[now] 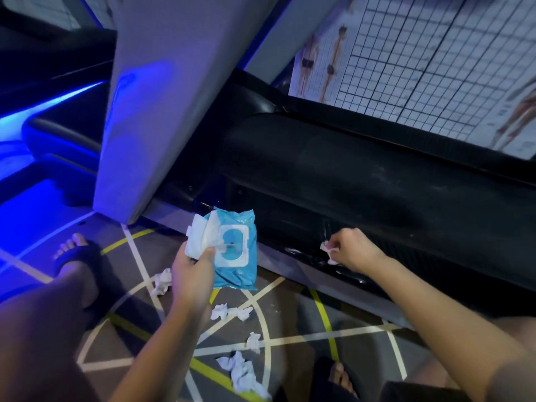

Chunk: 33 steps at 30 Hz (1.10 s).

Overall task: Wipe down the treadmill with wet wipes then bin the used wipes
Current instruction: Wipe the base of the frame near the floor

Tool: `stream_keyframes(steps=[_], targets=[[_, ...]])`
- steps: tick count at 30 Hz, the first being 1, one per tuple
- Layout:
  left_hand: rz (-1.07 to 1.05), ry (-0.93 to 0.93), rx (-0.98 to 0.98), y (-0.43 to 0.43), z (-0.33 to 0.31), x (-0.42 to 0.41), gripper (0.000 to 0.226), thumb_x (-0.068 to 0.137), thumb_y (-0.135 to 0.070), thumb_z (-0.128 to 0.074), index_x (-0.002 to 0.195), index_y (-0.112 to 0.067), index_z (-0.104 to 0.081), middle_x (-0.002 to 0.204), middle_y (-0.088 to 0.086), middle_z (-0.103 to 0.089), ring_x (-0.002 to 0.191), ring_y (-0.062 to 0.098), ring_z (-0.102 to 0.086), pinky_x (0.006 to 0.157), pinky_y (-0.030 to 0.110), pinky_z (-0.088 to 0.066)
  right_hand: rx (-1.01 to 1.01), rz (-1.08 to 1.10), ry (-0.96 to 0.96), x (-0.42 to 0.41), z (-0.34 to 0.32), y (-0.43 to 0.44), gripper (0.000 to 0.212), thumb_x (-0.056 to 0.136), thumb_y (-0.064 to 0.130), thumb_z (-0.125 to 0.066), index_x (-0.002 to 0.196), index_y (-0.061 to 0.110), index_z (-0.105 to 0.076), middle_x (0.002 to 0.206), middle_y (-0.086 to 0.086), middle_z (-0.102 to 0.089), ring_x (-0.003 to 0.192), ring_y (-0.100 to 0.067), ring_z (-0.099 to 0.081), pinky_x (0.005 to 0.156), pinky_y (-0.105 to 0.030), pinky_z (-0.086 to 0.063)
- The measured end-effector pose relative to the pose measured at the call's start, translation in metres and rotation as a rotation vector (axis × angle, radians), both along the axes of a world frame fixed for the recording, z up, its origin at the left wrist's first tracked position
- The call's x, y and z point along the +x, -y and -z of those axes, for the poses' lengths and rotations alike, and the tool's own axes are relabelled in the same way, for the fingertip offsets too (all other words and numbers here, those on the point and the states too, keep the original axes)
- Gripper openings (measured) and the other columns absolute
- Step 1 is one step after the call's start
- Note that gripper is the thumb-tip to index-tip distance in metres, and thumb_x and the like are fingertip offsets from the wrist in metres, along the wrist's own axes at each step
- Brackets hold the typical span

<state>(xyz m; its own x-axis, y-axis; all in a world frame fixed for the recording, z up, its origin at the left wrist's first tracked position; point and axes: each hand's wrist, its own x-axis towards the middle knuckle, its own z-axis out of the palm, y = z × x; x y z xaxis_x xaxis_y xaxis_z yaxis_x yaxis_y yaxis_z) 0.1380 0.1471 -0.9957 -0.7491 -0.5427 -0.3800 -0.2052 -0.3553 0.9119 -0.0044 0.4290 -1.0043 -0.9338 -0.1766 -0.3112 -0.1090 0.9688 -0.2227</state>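
Wipes pack (pixel 237 256) at centre frame, long axis near vertical, lid flap open toward upper left, gripped by left hand (pixel 191 268) with the thumb on its front. Right hand (pixel 355 250), right of centre, fingers curled round one crumpled wipe (pixel 326 247), mostly hidden in the fist, against the black treadmill (pixel 348 175), which runs diagonally from upper left to lower right. Four or five used wipes (pixel 240 372) on floor at lower centre; exact count unclear.

Ahead, passage is closed off by the treadmill housing (pixel 362 175); to the left it is blocked by the grey upright (pixel 162 111). The floor (pixel 293 317) below is littered with crumpled wipes (pixel 240 369).
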Motion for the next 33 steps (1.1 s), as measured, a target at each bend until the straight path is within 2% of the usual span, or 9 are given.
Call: stream_keyframes(steps=[3,8,14,17,19,23,27,29,33], targets=[[-0.012,0.002,0.007,0.001,-0.001,0.002,0.04,0.107,-0.013,-0.053,0.146,-0.022,-0.054,0.123,-0.005,-0.071,0.098,0.008,-0.071,0.057,0.014,-0.054,-0.019,-0.004,0.065,0.007,-0.006,-0.005,0.015,0.087,0.008,-0.062,0.086,0.014,-0.075,0.074,0.006,-0.067,0.061,0.002,-0.058,0.048,-0.013,-0.038],[-0.02,0.019,-0.013,0.006,-0.003,0.015,0.038,0.107,-0.014,-0.053,0.144,-0.024,-0.053,0.124,0.0,-0.071,0.105,0.02,-0.073,0.085,0.041,-0.061,-0.149,-0.008,0.069,0.012,-0.02,-0.008,0.013,0.077,0.014,-0.069,0.073,0.024,-0.076,0.066,0.008,-0.071,0.069,-0.009,-0.066,0.055,-0.017,-0.047],[-0.021,0.039,-0.069,0.012,-0.003,0.027,0.029,0.107,-0.014,-0.054,0.13,-0.03,-0.059,0.12,-0.001,-0.072,0.105,0.02,-0.073,0.09,0.045,-0.06,-0.364,0.097,-0.058,-0.005,-0.015,0.015,0.011,0.089,0.014,-0.066,0.09,0.021,-0.075,0.085,0.0,-0.074,0.077,-0.014,-0.069,0.066,-0.018,-0.051],[-0.033,0.036,-0.1,0.017,-0.001,0.029,0.027,0.106,-0.01,-0.054,0.124,-0.03,-0.058,0.116,0.002,-0.072,0.101,0.022,-0.073,0.08,0.039,-0.06,-0.417,0.111,-0.122,-0.018,-0.003,0.038,0.018,0.095,0.008,-0.059,0.093,0.019,-0.074,0.093,0.004,-0.071,0.069,0.004,-0.061,0.057,-0.003,-0.041],[-0.029,0.034,-0.097,0.021,0.0,0.031,0.025,0.106,-0.008,-0.052,0.125,-0.024,-0.058,0.112,0.007,-0.073,0.098,0.026,-0.074,0.076,0.038,-0.061,-0.464,0.082,-0.147,-0.024,0.006,0.056,0.024,0.097,0.007,-0.055,0.085,0.021,-0.072,0.099,0.001,-0.073,0.067,0.006,-0.064,0.058,0.0,-0.042],[-0.042,0.033,-0.15,0.03,0.014,0.038,0.025,0.104,-0.003,-0.052,0.118,-0.019,-0.065,0.112,0.015,-0.075,0.104,0.038,-0.073,0.091,0.053,-0.059,-0.483,0.038,-0.189,-0.037,0.015,0.091,0.025,0.099,0.01,-0.054,0.094,0.016,-0.079,0.107,-0.001,-0.067,0.073,-0.007,-0.071,0.074,-0.017,-0.056],[-0.067,0.032,-0.144,0.036,0.022,0.04,0.028,0.103,-0.004,-0.055,0.127,-0.016,-0.064,0.113,0.013,-0.075,0.104,0.035,-0.073,0.081,0.042,-0.06,-0.325,0.0,-0.117,-0.048,0.026,0.112,0.02,0.099,0.021,-0.061,0.104,0.011,-0.078,0.113,-0.007,-0.068,0.09,-0.025,-0.072,0.088,-0.038,-0.057],[-0.057,0.02,-0.134,0.036,0.022,0.037,0.028,0.104,-0.005,-0.054,0.128,-0.017,-0.063,0.113,0.013,-0.074,0.104,0.034,-0.073,0.084,0.045,-0.06,-0.171,-0.015,-0.119,-0.047,0.028,0.112,0.025,0.101,0.025,-0.06,0.111,0.007,-0.075,0.12,-0.011,-0.061,0.103,-0.033,-0.066,0.092,-0.04,-0.054],[-0.066,-0.003,-0.117,0.028,0.014,0.027,0.026,0.104,-0.003,-0.053,0.111,-0.026,-0.062,0.114,0.014,-0.073,0.107,0.037,-0.071,0.095,0.054,-0.058,0.015,0.024,-0.117,-0.041,0.018,0.093,0.018,0.101,0.018,-0.056,0.109,0.005,-0.067,0.115,-0.015,-0.062,0.103,-0.037,-0.064,0.083,-0.041,-0.055]])
